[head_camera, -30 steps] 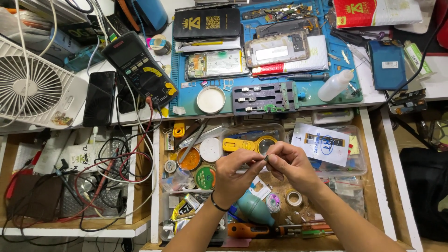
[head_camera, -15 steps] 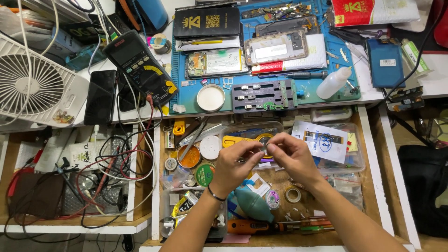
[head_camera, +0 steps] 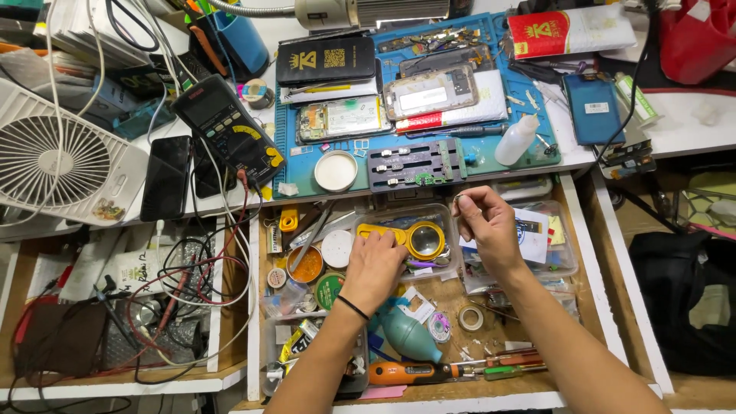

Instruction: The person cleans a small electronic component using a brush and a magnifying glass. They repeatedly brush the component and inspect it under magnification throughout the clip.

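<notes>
My left hand [head_camera: 376, 264] lies in the open wooden drawer [head_camera: 576, 230] with its fingers curled over the handle of a yellow magnifier [head_camera: 418, 238], which rests on a clear plastic box [head_camera: 383, 217]. Whether it grips the handle is unclear. My right hand [head_camera: 488, 228] is raised near the drawer's back edge, with thumb and forefinger pinched on a tiny metal part [head_camera: 458, 200]. Under my forearms lie a teal air blower [head_camera: 410, 339], an orange screwdriver [head_camera: 406, 373] and a small tape roll [head_camera: 470, 317].
On the table above lies a blue work mat [head_camera: 479, 155] with opened phones, a dark clamp fixture [head_camera: 418, 162], a white round lid [head_camera: 336, 170] and a white bottle [head_camera: 515, 139]. A multimeter [head_camera: 230, 130], black phone [head_camera: 165, 176] and white fan [head_camera: 54, 157] are left.
My hands were together over the drawer, working one small thing. Now they are apart: the right has risen toward the table edge, the left has dropped onto the magnifier.
</notes>
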